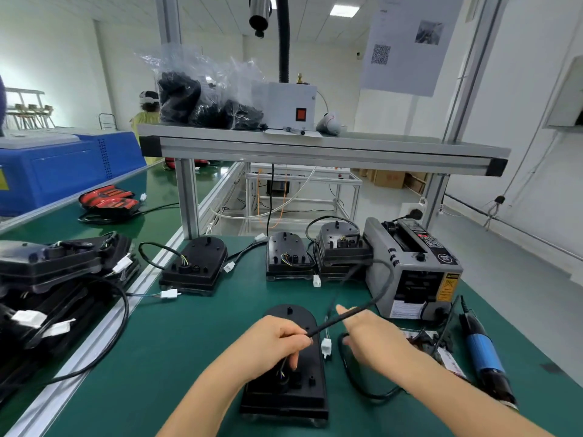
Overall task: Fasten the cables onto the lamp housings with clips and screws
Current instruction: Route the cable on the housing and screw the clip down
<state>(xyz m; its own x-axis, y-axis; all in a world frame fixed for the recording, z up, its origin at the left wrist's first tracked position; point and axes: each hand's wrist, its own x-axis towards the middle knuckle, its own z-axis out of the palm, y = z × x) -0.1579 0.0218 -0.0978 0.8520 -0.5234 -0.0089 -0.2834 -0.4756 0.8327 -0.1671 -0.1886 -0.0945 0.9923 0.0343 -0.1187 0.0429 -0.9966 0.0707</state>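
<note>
A black lamp housing (310, 392) lies face down on the green mat right in front of me. My left hand (277, 342) rests over its middle and pinches the black cable (383, 279) near the housing's socket. The cable arcs up and to the right in a loop, blurred. My right hand (370, 334) hovers beside the housing with fingers stretched out, close to the cable and holding nothing. A white connector (326, 346) lies between the hands. A blue electric screwdriver (484, 354) rests on the mat at the right.
Three more black housings (195, 266) (287, 257) (342, 244) with cables stand at the back of the mat. A grey tape dispenser (413, 266) sits at the right. Stacked housings (53, 272) fill the left conveyor. A shelf (315, 146) spans overhead.
</note>
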